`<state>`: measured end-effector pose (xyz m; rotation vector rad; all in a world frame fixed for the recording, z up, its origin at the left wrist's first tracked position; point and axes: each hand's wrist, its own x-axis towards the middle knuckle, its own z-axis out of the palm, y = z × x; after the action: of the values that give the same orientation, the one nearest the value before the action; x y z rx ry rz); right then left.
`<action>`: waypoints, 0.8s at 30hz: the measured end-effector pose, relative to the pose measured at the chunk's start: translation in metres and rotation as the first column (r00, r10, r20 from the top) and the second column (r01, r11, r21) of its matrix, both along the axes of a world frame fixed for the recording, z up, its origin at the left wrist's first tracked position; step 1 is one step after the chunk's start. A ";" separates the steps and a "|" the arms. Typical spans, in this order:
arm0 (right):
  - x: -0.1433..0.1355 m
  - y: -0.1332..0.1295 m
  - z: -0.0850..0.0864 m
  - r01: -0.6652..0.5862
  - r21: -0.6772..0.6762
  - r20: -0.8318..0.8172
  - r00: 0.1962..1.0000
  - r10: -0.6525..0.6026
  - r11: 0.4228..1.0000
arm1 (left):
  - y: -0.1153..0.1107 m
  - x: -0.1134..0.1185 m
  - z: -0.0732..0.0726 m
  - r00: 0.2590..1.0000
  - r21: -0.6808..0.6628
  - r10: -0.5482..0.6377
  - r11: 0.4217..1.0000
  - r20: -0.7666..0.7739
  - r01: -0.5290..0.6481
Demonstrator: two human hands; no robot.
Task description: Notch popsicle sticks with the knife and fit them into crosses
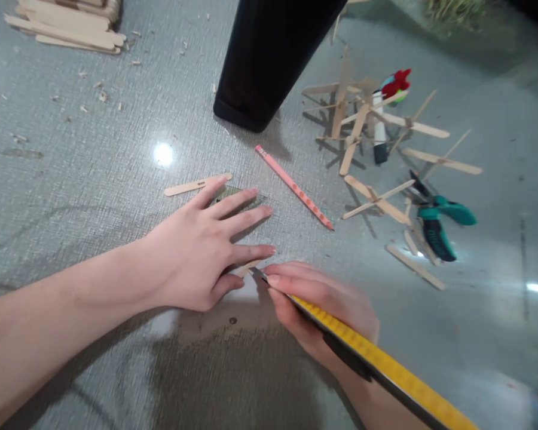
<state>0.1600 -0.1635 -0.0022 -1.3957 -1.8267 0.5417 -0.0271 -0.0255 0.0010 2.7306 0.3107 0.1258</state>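
Note:
My left hand [206,239] lies flat on the table with its fingers spread. Part of a wooden craft stick [247,268] shows between its thumb and forefinger; the rest is hidden under the hand. My right hand [323,304] is closed around a yellow and black utility knife [367,358]. The knife's blade tip meets the stick beside my left thumb. Another craft stick [183,188], with a small slot cut in it, touches the little finger of my left hand. Beyond the fingertips lies a pink pencil [291,185].
A tall black object [273,60] stands at the back middle. Crossed stick pieces [354,140], a white marker [379,128] and green-handled pliers [437,218] lie to the right. Stacked craft sticks [72,27] sit at the far left, with wood chips [103,95] nearby.

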 end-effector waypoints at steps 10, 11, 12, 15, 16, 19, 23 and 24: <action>-0.001 0.001 0.000 -0.041 0.012 0.032 0.999 0.041 0.999 | 0.000 0.000 -0.001 1.000 -0.002 -0.004 1.000 0.002 0.004; -0.002 0.001 0.000 -0.041 0.013 0.037 0.998 0.041 0.999 | 0.000 0.000 -0.001 1.000 -0.003 -0.007 1.000 -0.003 0.007; -0.002 0.000 0.000 -0.041 0.011 0.045 0.998 0.040 0.999 | 0.000 0.000 0.000 1.000 -0.004 -0.010 1.000 -0.007 0.010; -0.004 -0.002 0.000 -0.016 0.009 0.057 0.998 0.015 1.000 | 0.000 0.000 0.000 1.000 -0.005 -0.009 1.000 -0.014 0.009; -0.005 -0.003 0.000 -0.007 0.009 0.054 0.999 0.006 1.000 | 0.000 0.001 0.000 1.000 -0.004 -0.007 1.000 -0.015 0.006; -0.006 -0.003 0.001 -0.006 0.011 0.050 0.999 0.006 1.000 | 0.000 0.001 0.000 1.000 0.002 0.002 1.000 -0.012 -0.002; -0.006 -0.002 0.002 -0.023 0.024 0.042 0.999 0.022 0.999 | 0.000 0.000 0.000 1.000 0.011 0.009 1.000 -0.004 -0.009; -0.006 -0.001 0.002 -0.023 0.027 0.035 0.999 0.022 0.999 | 0.000 -0.001 0.000 1.000 0.011 0.010 1.000 -0.003 -0.010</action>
<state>0.1539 -0.1648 0.0001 -1.3758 -1.8726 0.5054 -0.0277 -0.0256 0.0008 2.7407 0.3252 0.1257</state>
